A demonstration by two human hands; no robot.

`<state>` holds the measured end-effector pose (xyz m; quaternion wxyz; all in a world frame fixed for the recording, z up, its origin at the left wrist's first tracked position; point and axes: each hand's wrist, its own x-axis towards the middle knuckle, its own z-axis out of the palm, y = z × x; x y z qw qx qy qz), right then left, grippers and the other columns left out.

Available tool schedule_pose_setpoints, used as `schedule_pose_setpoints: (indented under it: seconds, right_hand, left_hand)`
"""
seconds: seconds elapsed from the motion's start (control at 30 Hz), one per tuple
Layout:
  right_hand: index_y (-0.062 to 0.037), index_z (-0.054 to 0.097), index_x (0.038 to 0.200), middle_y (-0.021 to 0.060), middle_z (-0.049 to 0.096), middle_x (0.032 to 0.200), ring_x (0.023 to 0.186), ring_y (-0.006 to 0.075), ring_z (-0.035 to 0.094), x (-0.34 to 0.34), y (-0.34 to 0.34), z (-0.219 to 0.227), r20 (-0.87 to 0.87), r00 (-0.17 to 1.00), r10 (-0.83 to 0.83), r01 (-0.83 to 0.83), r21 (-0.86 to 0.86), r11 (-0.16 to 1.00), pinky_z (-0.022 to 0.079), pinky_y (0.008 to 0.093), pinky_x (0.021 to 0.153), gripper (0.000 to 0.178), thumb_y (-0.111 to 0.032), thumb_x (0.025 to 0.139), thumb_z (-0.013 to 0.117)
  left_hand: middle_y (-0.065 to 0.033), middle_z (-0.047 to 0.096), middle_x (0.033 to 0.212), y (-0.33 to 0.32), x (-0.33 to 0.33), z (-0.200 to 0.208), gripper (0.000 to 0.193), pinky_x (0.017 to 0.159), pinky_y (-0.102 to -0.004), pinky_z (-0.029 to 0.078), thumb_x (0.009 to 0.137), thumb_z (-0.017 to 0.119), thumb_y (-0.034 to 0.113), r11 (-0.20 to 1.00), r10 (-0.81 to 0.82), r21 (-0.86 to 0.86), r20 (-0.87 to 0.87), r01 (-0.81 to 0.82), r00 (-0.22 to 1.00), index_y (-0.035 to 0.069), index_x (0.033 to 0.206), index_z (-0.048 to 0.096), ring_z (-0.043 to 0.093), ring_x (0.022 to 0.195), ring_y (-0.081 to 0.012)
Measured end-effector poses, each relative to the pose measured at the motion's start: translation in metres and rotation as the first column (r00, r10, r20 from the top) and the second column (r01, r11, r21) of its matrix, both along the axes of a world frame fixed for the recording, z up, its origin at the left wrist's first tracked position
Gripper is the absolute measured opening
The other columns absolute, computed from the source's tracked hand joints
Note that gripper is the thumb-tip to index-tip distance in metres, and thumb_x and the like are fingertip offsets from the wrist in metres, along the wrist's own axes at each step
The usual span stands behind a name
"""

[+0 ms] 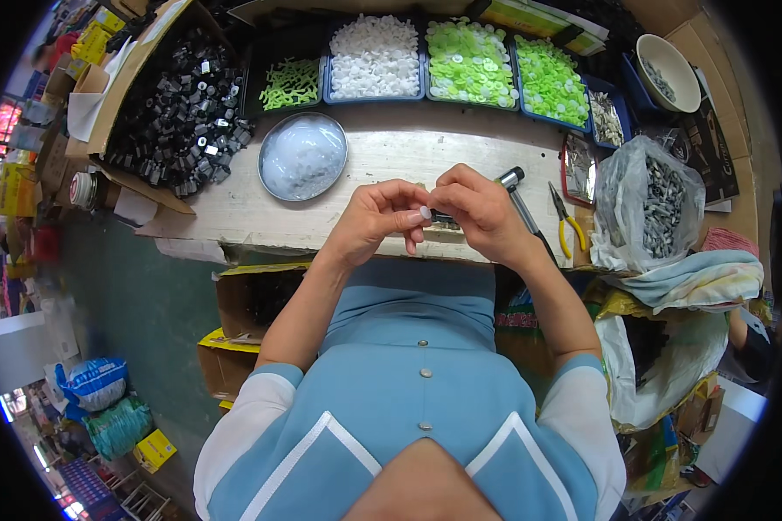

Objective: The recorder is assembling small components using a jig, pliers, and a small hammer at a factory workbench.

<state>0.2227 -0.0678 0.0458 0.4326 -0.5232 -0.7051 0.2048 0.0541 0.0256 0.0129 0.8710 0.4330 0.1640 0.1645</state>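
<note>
View from above of a person in a blue top with white-edged collar, seated at a pale worktop (408, 143) and working with two bare hands at the centre of the frame. The left hand (376, 217) has its grip almost closed, thumb and forefinger together, with a small white piece (425, 212) at their tips; it is too small to make out its exact form. Just beside it, the right hand (482, 215) has its fingers curled in toward the thumb; what its grip has hold of, if anything, cannot be told. A small dark thing (443, 218) shows between the hands, partly hidden by the right fingers.

Right of the hands lie a metal-headed tool with a dark handle (525, 211) and yellow-handled pliers (568, 224). Farther right, an open clear bag (613, 217) holds many grey metallic parts, near a small red-edged tray (579, 167).

Left of centre sits a round metal bowl (303, 156). Along the top stand a row of trays: sparse green parts (290, 84), white parts (375, 59), then two with bright green and white pieces (470, 62). Upper left, a cardboard box (117, 91) is heaped with black parts (182, 113); upper right is a cream bowl (680, 65).
</note>
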Motion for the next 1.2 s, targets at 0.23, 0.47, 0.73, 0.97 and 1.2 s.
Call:
schedule_pose_setpoints:
  seconds: [0.23, 0.47, 0.73, 0.97, 1.2]
  right_hand:
    - [-0.0011, 0.058, 0.087, 0.0092, 0.053, 0.083, 0.074, 0.0227, 0.056, -0.002, 0.0, 0.0, -0.021, 1.0, -0.002, 0.002, 0.011, 1.0, 0.045, 0.0281, 0.063, 0.016, 0.008, 0.074, 0.058]
    - [-0.0009, 0.058, 0.087, 0.0091, 0.054, 0.08, 0.074, 0.0225, 0.057, -0.009, 0.004, -0.011, -0.037, 0.999, 0.007, -0.007, 0.009, 1.0, 0.045, 0.0275, 0.062, 0.016, 0.008, 0.074, 0.058]
    - [-0.0002, 0.055, 0.085, 0.0102, 0.053, 0.078, 0.068, 0.0215, 0.054, -0.029, 0.003, -0.034, -0.201, 0.947, -0.25, 0.269, 0.073, 0.96, 0.044, 0.0284, 0.059, 0.012, 0.006, 0.076, 0.058]
    - [0.0002, 0.053, 0.086, 0.0107, 0.05, 0.08, 0.068, 0.0212, 0.052, -0.036, 0.012, -0.042, -0.262, 0.923, -0.282, 0.304, 0.044, 0.952, 0.044, 0.0285, 0.06, 0.01, 0.005, 0.078, 0.056]
    - [-0.0071, 0.051, 0.079, 0.0069, 0.047, 0.077, 0.077, 0.0244, 0.045, -0.031, 0.013, -0.064, 0.125, 0.94, -0.317, 0.316, 0.033, 0.948, 0.032, 0.035, 0.068, 0.008, -0.003, 0.075, 0.057]
  left_hand:
    - [-0.0088, 0.06, 0.079, 0.0, -0.001, -0.001, 0.021, 0.051, -0.026, 0.052, 0.08, 0.062, 0.004, 1.0, 0.006, 0.009, 0.002, -0.006, 1.0, -0.002, 0.099, 0.057, 0.06, 0.065, -0.0138]
    - [-0.009, 0.06, 0.08, -0.003, 0.001, -0.01, 0.026, 0.052, -0.0269, 0.053, 0.081, 0.06, 0.003, 0.998, 0.062, -0.006, 0.04, -0.062, 0.997, -0.001, 0.106, 0.055, 0.06, 0.065, -0.014]
    - [-0.0084, 0.061, 0.081, -0.014, 0.001, -0.019, 0.023, 0.054, -0.0267, 0.053, 0.084, 0.056, 0.003, 0.966, 0.245, -0.093, 0.044, -0.24, 0.969, -0.001, 0.106, 0.058, 0.059, 0.065, -0.0123]
    - [-0.0088, 0.062, 0.081, -0.014, 0.003, -0.019, 0.02, 0.05, -0.0252, 0.052, 0.085, 0.056, 0.004, 0.955, 0.297, -0.02, 0.031, -0.296, 0.954, -0.001, 0.104, 0.058, 0.059, 0.063, -0.0118]
    - [-0.0001, 0.053, 0.078, 0.008, -0.015, -0.024, 0.019, 0.048, -0.019, 0.039, 0.081, 0.06, 0.004, 0.814, 0.414, 0.524, -0.222, -0.25, 0.883, 0.001, 0.1, 0.061, 0.049, 0.057, -0.0056]
